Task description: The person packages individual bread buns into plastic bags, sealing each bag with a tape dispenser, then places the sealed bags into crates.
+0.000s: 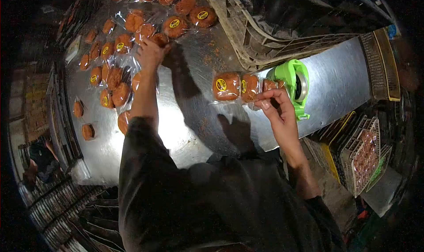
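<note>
Right hand [274, 104] pinches bagged buns [236, 87] beside green tape dispenser [293, 82].

Yellow round stickers on pkgs [226, 87], print too small to read.

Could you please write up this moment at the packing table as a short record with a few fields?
surface: metal table
left hand: left hand reaching among the loose packs, on one bun pack
right hand: right hand pinching the end of a clear bag of buns
tool: green tape dispenser, right beside the bag end
labels: yellow round stickers on most packs
behind: stacked crates
</note>
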### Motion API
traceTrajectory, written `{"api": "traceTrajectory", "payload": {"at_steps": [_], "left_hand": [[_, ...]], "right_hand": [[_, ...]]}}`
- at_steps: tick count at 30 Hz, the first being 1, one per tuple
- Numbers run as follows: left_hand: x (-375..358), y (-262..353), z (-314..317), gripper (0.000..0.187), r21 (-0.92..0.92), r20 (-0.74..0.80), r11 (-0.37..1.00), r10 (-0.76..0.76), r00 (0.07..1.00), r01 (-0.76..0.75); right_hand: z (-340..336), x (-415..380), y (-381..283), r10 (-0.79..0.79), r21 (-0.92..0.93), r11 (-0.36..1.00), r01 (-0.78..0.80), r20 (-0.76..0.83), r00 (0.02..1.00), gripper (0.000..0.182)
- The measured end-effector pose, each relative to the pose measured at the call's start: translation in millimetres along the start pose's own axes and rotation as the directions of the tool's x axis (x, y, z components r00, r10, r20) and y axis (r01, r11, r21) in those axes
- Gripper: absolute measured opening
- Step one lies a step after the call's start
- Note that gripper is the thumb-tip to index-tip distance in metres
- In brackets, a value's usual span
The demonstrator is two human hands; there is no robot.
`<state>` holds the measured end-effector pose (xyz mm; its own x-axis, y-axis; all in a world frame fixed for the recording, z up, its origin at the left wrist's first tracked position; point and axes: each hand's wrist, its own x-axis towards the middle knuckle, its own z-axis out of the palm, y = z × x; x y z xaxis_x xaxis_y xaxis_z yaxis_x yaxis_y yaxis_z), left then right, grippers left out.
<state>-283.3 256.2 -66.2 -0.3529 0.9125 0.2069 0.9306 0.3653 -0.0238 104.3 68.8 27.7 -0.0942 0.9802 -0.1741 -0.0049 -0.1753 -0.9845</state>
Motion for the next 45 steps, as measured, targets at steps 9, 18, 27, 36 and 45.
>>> {"api": "traceTrajectory", "payload": {"at_steps": [9,18,27,36,45], "left_hand": [[-173,27,-120,0.055,-0.951,0.225,-0.125,0.351,0.909,0.284],[-297,94,-150,0.029,-0.984,0.155,-0.124,-0.253,0.955,0.127],[-331,123,-200,0.025,-0.986,-0.042,-0.156,-0.075,0.996,-0.054],[-342,137,-203,0.022,-0.897,-0.416,-0.081,-0.181,0.891,-0.435],[-331,111,-205,0.019,-0.727,0.235,-0.618,0.186,0.954,0.299]], "right_hand": [[75,26,11,-0.155,-0.041,0.986,0.161,0.120,0.981,0.054],[56,-40,-4,-0.353,-0.104,0.917,0.386,0.243,0.904,0.027],[5,-92,-26,-0.410,0.138,0.896,0.422,-0.110,0.906,0.015],[19,-120,-31,-0.406,0.423,0.792,0.441,-0.175,0.897,0.018],[39,-109,-31,-0.853,-0.426,0.445,0.788,0.068,0.518,0.046]]}}
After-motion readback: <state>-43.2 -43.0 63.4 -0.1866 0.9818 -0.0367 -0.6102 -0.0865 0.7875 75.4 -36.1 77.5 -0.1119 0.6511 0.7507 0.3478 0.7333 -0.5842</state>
